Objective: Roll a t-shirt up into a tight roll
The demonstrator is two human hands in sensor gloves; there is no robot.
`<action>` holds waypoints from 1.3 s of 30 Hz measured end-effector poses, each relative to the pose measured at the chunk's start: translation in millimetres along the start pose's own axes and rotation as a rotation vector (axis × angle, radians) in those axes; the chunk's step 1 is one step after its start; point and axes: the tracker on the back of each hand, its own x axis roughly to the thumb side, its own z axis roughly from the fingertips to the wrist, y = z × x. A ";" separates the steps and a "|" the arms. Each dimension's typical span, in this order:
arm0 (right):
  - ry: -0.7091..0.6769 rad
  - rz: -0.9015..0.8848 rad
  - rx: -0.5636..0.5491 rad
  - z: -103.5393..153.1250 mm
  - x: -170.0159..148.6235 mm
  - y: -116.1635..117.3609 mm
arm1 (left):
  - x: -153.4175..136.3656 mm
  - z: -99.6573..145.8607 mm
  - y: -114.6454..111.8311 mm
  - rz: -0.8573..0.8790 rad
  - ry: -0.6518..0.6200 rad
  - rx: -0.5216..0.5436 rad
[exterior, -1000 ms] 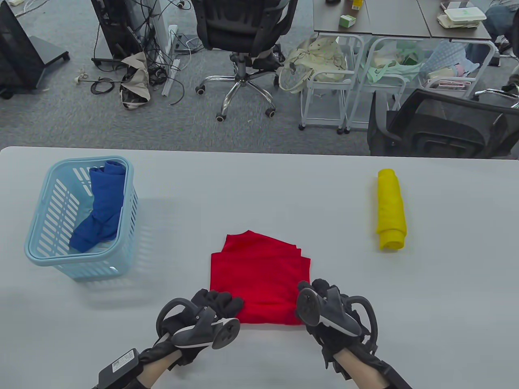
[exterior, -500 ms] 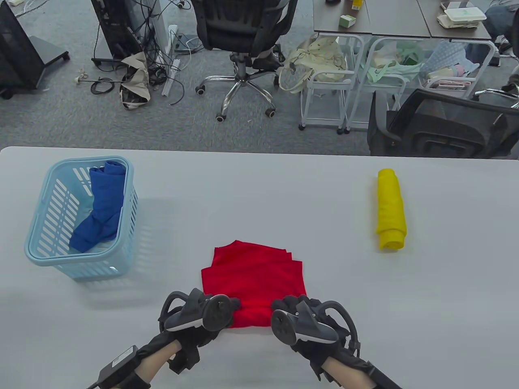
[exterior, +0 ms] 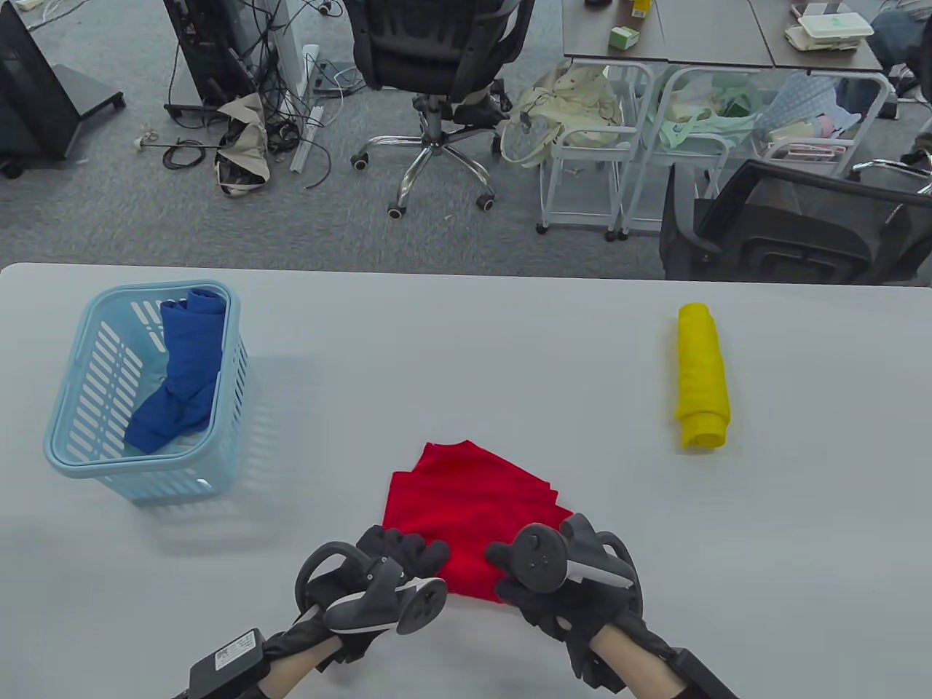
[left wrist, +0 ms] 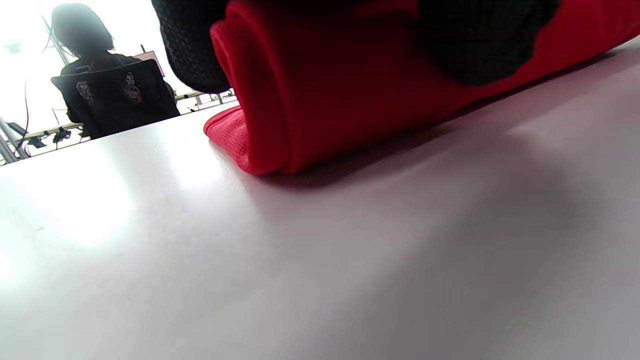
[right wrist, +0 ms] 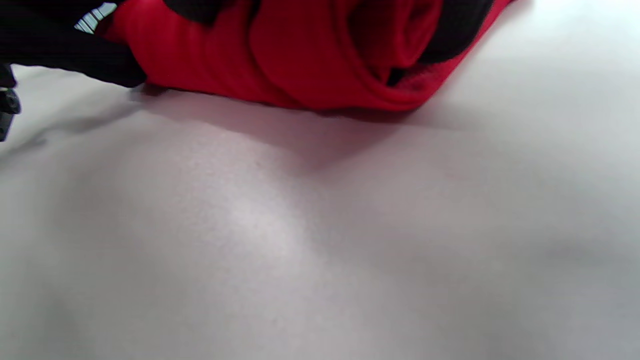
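Observation:
A folded red t-shirt (exterior: 473, 502) lies on the grey table near the front edge, its near end rolled up. My left hand (exterior: 404, 555) grips the left end of the roll; the left wrist view shows my fingers (left wrist: 192, 45) curled over the red roll (left wrist: 320, 85). My right hand (exterior: 542, 582) grips the right end; the right wrist view shows the rolled spiral end (right wrist: 390, 50) under my fingers (right wrist: 460, 30). The far part of the shirt lies flat and skewed.
A light blue basket (exterior: 109, 459) with a blue garment (exterior: 182, 371) stands at the left. A rolled yellow shirt (exterior: 701, 376) lies at the right. Chairs and carts stand beyond the table's far edge.
The near end of the red shirt has been rolled up further. The shirt shifted and turned slightly clockwise. Both hands moved closer together on the roll.

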 end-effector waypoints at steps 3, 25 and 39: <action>0.055 0.133 -0.102 6.1 8.2 -1.9 | -12.0 -3.0 0.4 0.250 -0.014 -0.078; -0.040 -0.114 0.048 -4.5 -13.1 0.7 | -4.0 -1.1 -4.8 -0.062 0.019 0.008; -0.018 0.029 -0.003 -2.4 -2.8 -0.4 | -28.7 -1.7 -6.0 0.292 0.044 -0.069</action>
